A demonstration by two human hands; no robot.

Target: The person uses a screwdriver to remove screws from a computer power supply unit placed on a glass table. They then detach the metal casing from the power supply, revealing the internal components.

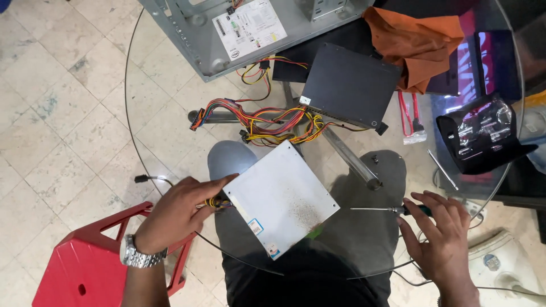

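Note:
My left hand (179, 211) grips the left corner of a grey metal power supply box (281, 196) that lies tilted on the round glass table (165, 122). A bundle of coloured wires (267, 122) runs from the box toward the back. My right hand (441, 230) rests on the glass at the right, fingers closed around the dark handle of a screwdriver (387, 210) whose thin shaft points left toward the box. A steel watch sits on my left wrist.
An open grey computer case (227, 34) lies at the back, a black flat box (350, 85) and an orange cloth (421, 42) beside it. A black pouch of tool bits (483, 133) sits at the right. A red plastic stool (85, 261) stands lower left.

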